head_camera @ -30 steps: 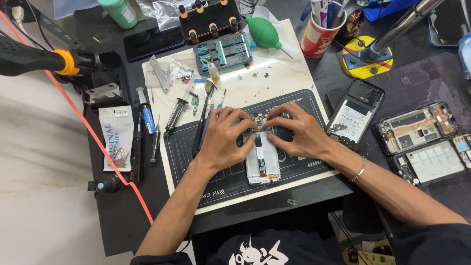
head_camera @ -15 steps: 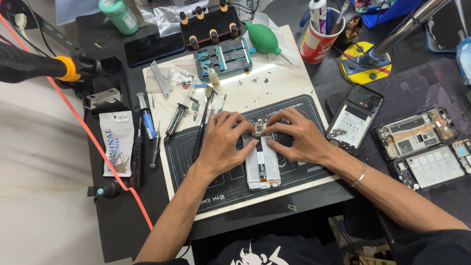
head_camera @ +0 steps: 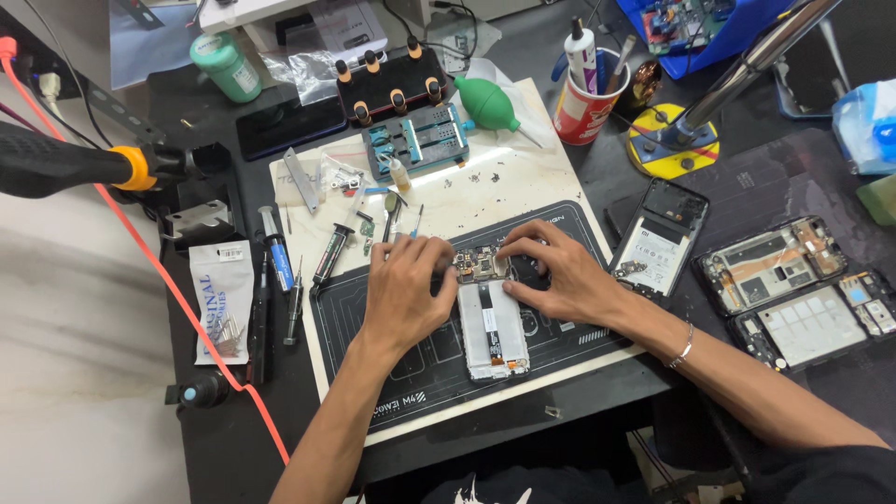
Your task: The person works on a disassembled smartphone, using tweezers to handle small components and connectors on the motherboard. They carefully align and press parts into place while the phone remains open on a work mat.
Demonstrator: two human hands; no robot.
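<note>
Two hands work an opened phone [head_camera: 492, 329] lying on the black mat [head_camera: 420, 373], its circuit board exposed at the top. Left hand [head_camera: 408, 289] and right hand [head_camera: 553, 275] press curled fingertips there, gripping nothing else. Behind, a red cup [head_camera: 581, 112] holds tools.

Left hand [head_camera: 406, 289] and right hand [head_camera: 560, 277] hide top corners of opened phone [head_camera: 492, 327]; circuit-board parts too small to tell. Black-orange tool [head_camera: 84, 168] cut by left edge.
</note>
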